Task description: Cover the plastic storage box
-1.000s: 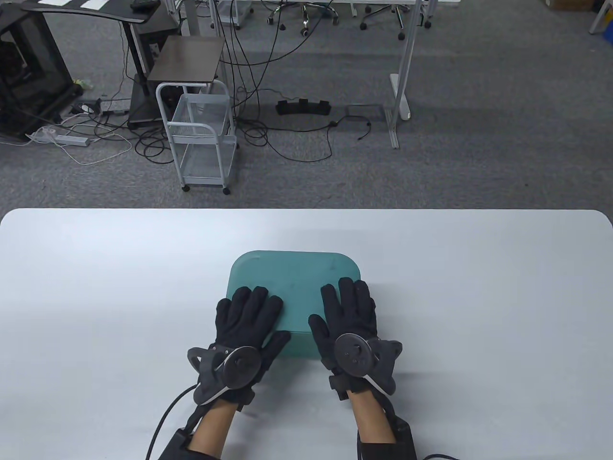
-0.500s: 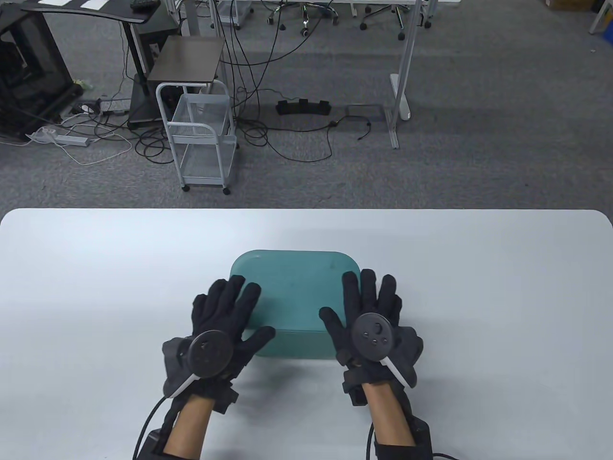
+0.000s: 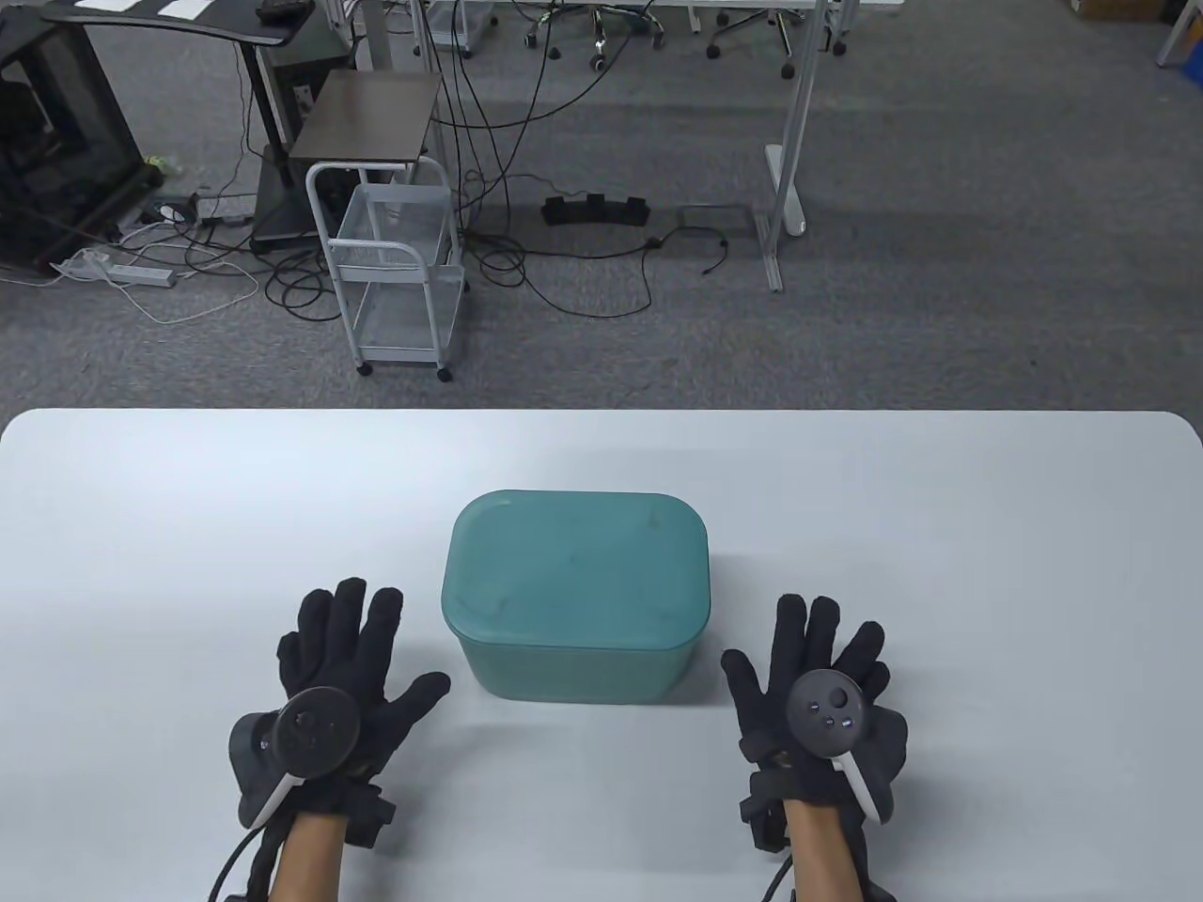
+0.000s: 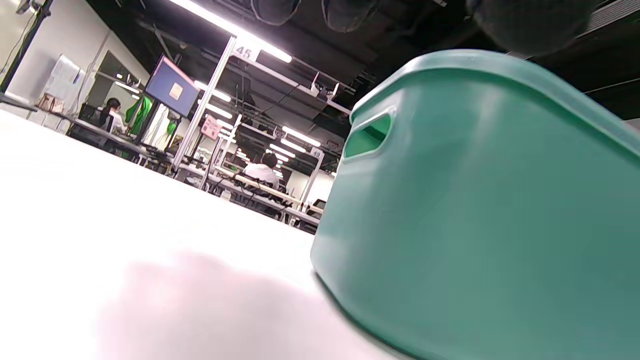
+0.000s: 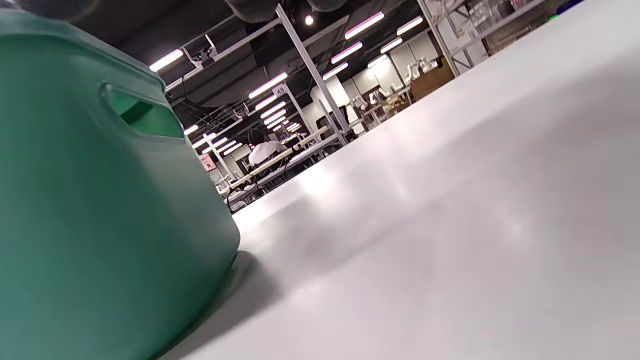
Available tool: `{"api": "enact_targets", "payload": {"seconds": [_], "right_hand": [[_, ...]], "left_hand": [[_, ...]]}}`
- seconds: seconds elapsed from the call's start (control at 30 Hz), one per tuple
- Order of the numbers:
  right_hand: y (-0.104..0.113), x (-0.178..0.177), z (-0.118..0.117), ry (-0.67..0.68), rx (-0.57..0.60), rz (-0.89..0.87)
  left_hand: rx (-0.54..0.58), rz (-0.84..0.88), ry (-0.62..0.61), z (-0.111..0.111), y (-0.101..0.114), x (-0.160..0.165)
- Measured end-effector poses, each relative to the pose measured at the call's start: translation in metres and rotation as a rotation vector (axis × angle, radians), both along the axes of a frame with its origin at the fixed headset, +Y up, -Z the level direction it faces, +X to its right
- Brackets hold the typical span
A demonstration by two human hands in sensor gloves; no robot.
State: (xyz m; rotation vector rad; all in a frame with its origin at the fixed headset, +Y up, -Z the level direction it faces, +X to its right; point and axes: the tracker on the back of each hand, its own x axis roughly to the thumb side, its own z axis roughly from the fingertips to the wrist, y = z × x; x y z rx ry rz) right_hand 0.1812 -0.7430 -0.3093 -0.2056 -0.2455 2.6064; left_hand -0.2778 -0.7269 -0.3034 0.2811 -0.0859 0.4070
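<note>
This is an open-plan lab or office workspace. Grey carpet (image 3: 940, 282) runs beyond the white desk (image 3: 188, 526), strewn with loose cables (image 3: 526, 235) and a power strip (image 3: 117, 272). A white wire trolley (image 3: 395, 272) stands nearby, with office chair bases (image 3: 601, 38) farther off. Strip lights (image 5: 267, 85), aluminium frame posts (image 4: 205, 105), a monitor (image 4: 172, 87) and seated workers (image 4: 262, 170) fill the hall.

"45" on a post sign (image 4: 243, 51) — nothing else legible
</note>
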Motion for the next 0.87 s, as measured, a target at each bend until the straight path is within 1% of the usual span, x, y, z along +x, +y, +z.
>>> {"api": "enact_targets", "payload": {"seconds": [0.2, 0.4, 0.6, 0.87], "right_hand": [[-0.004, -0.005, 0.002, 0.01, -0.001, 0.039], [-0.005, -0.006, 0.003, -0.009, 0.036, 0.038], [-0.002, -0.012, 0.003, 0.001, 0.088, 0.045], [-0.003, -0.014, 0.003, -0.004, 0.093, 0.046]], "left_hand": [[-0.004, 0.004, -0.018, 0.002, -0.004, 0.003], [0.01, 0.032, -0.035, 0.003, -0.004, 0.005], [-0.009, 0.055, -0.042, 0.001, -0.006, 0.006], [-0.028, 0.088, -0.029, -0.002, -0.009, 0.003]]}}
